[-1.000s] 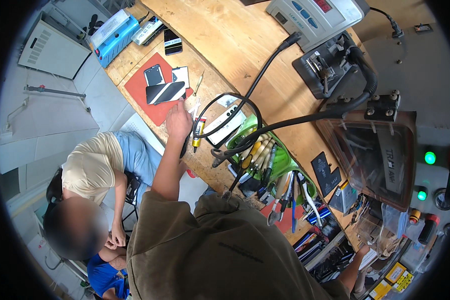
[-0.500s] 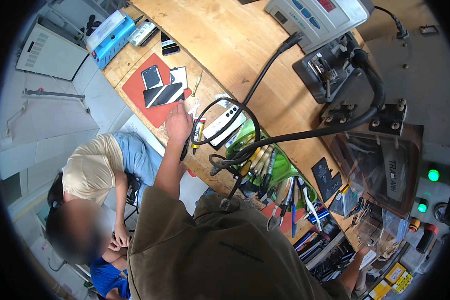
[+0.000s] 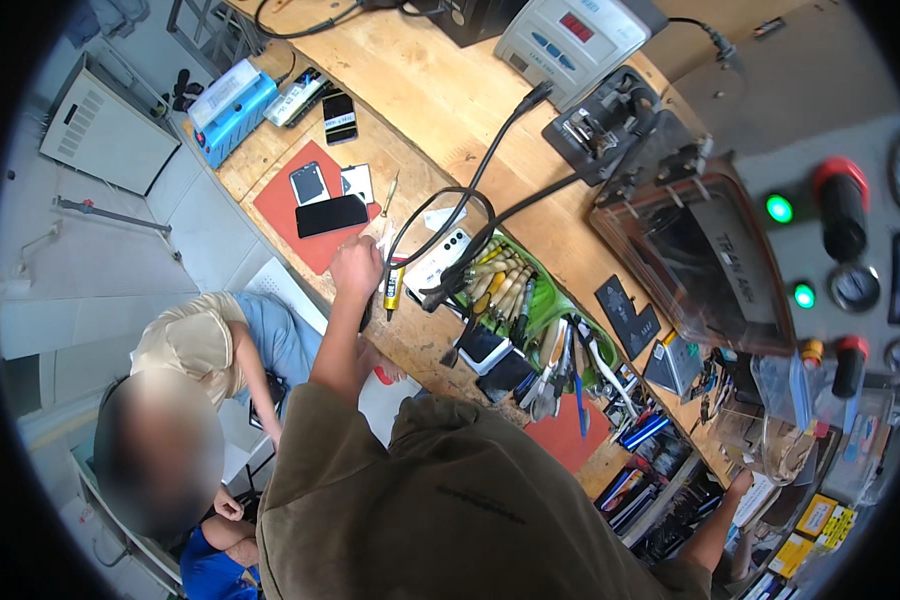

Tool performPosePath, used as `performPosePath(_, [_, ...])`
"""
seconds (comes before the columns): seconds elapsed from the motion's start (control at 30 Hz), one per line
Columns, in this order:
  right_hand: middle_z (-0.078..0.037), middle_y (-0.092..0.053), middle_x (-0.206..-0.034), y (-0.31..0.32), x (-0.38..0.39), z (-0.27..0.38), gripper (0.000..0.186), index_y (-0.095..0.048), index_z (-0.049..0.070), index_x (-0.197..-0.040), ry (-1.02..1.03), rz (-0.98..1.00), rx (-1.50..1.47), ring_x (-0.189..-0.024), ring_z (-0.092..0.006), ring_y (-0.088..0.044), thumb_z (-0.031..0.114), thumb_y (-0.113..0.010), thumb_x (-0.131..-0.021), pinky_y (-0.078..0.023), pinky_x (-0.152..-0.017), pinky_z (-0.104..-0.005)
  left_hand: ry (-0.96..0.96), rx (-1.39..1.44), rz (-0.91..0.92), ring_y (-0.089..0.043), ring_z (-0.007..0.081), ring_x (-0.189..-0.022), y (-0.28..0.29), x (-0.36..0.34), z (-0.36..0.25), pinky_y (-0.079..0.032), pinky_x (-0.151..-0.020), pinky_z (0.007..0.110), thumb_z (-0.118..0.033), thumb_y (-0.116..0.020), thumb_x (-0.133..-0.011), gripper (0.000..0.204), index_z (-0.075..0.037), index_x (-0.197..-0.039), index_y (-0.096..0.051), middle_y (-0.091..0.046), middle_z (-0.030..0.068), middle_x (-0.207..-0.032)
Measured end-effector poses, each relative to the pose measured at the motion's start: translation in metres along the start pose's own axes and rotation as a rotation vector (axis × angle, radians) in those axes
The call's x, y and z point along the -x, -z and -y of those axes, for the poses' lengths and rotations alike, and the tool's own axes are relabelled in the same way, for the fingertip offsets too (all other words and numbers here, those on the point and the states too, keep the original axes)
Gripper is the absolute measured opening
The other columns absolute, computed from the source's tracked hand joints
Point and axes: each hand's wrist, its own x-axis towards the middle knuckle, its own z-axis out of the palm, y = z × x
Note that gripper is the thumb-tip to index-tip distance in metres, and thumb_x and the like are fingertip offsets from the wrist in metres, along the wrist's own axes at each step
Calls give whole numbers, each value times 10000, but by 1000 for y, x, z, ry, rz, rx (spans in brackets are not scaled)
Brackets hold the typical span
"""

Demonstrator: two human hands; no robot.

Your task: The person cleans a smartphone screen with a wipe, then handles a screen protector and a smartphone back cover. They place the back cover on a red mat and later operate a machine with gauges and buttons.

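My left hand (image 3: 357,265) is closed, fingers curled, just in front of the red mat (image 3: 322,255). What it holds, if anything, is hidden. Beyond the knuckles lies a dark-screened phone (image 3: 332,216) on the mat, with a small dark-faced panel (image 3: 309,184) and a white piece (image 3: 356,181) behind it. A thin screwdriver (image 3: 391,192) and a yellow-and-black tube (image 3: 393,290) are on the bench to the hand's right. Far off at the lower right, my right hand (image 3: 738,487) reaches among small packages beside a white box (image 3: 754,498); its fingers cannot be made out.
A black cable (image 3: 448,192) loops over a white phone (image 3: 438,262). Green baskets (image 3: 542,296) of tools stand at the bench's middle. A control unit (image 3: 572,45) and a lidded machine (image 3: 700,265) line the back. At left sits another person (image 3: 185,340).
The view has shifted, bringing more of the machine at right into sight. My left hand has drawn back slightly from the phone, its fingers more curled. My right hand stays among the packages.
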Motion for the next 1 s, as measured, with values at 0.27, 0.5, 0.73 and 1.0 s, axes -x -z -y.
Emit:
performPosePath(0.27, [-332,-726,-1134,-13,5,15,823,-711,-106,-1179,30,-18,-209,-1148,-485,-654,639,-404,-1010,-467,-1013,-502,-101,203,14,-696,450,-835,28,105,-46,-538,-753,557,-321,-582,-1047,376,-43,-815,-683,-726,220,-878])
performPosePath(0.5, [-312,-736,-1134,-12,15,25,698,-731,-89,-1157,57,10,-306,-1155,-478,-661,532,-456,-999,-468,-1022,-493,-273,332,441,-670,470,-1010,-24,236,-90,-533,-869,560,-238,-506,-1024,247,-43,-1131,-614,-667,267,-1105])
performPosePath(0.73, [-304,-746,-1033,-13,22,27,672,-742,-100,-1048,34,-10,-425,-1048,-448,-695,527,-515,-970,-490,-942,-490,10,486,538,-747,357,-840,-107,251,-39,-582,-781,468,-233,-581,-963,233,-56,-970,-733,-757,190,-863])
performPosePath(1.0, [-246,-760,-956,-10,33,34,608,-757,-74,-990,55,-50,-447,-954,-398,-707,496,-544,-985,-496,-895,-464,342,598,434,-733,247,-647,-123,247,-42,-578,-677,401,-304,-563,-978,305,-56,-897,-722,-738,111,-700])
